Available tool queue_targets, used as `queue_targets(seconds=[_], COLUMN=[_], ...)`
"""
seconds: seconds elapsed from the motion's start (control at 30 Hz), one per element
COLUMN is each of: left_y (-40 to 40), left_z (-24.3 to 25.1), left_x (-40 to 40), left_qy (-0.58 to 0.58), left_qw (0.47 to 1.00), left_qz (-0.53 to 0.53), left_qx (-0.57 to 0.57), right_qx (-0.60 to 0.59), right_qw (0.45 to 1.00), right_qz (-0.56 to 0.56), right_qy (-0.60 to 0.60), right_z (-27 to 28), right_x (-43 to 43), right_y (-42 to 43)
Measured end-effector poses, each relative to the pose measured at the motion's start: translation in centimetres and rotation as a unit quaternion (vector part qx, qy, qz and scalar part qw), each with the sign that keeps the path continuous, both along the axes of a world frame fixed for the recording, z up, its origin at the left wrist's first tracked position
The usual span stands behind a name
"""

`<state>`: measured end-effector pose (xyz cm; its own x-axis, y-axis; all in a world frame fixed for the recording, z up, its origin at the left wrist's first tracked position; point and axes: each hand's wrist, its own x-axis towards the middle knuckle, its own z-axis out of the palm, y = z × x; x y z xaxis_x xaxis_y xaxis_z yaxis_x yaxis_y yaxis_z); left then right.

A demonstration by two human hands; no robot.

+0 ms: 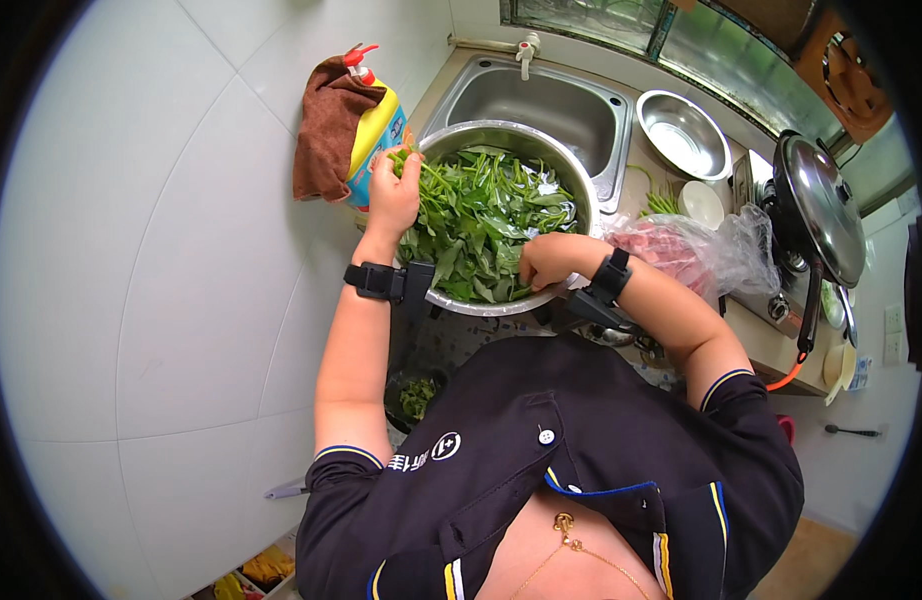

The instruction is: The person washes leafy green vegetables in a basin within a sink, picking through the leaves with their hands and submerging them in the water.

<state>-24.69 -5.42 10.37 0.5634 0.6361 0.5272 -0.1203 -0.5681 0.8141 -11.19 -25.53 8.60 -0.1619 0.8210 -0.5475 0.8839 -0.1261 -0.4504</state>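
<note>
A large steel basin [592, 217] full of leafy greens [483, 217] in water stands before me, at the near edge of the sink. At its upper left, my left hand [396, 187] grips a bunch of green stems, with the leaves trailing into the basin. Over the basin's lower right part, my right hand [547, 259] is bent down among the leaves, its fingertips partly hidden; whether it holds any stems is unclear. Beside my left hand stands a yellow and blue pump bottle [386, 127] with a brown cloth [326, 135] draped over it.
Behind the basin is a steel sink [536, 97] with a tap [526, 52]. To the right are a steel bowl [682, 135], a white bowl [701, 204], a plastic bag of red meat [663, 251] and a lidded pan [821, 210] on a stove. A tiled wall [191, 262] rises at left.
</note>
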Motion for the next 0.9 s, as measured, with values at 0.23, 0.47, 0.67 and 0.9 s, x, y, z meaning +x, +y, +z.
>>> queue_targets(seconds=[0.23,0.47,0.67,0.9], left_y=[0.0,0.2,-4.5,-7.1], left_z=[-0.6,-0.3,-0.5,0.9], left_x=[-0.5,-0.3,1.9,3.0], left_qy=[-0.009,0.009,0.087,0.055], left_qw=[0.992,0.995,0.959,0.882], left_qz=[-0.044,-0.031,-0.178,-0.283], left_qx=[-0.12,-0.096,-0.203,-0.373], right_qx=[0.026,0.157,0.185,0.242], right_qw=[0.989,0.956,0.891,0.885], right_qz=[-0.028,-0.222,-0.3,-0.28], right_qy=[-0.141,0.113,0.286,0.28], right_z=[-2.0,4.2,4.5,3.4], right_x=[2.3,6.1,5.2,3.4], right_y=[0.3,0.0,0.3,1.0])
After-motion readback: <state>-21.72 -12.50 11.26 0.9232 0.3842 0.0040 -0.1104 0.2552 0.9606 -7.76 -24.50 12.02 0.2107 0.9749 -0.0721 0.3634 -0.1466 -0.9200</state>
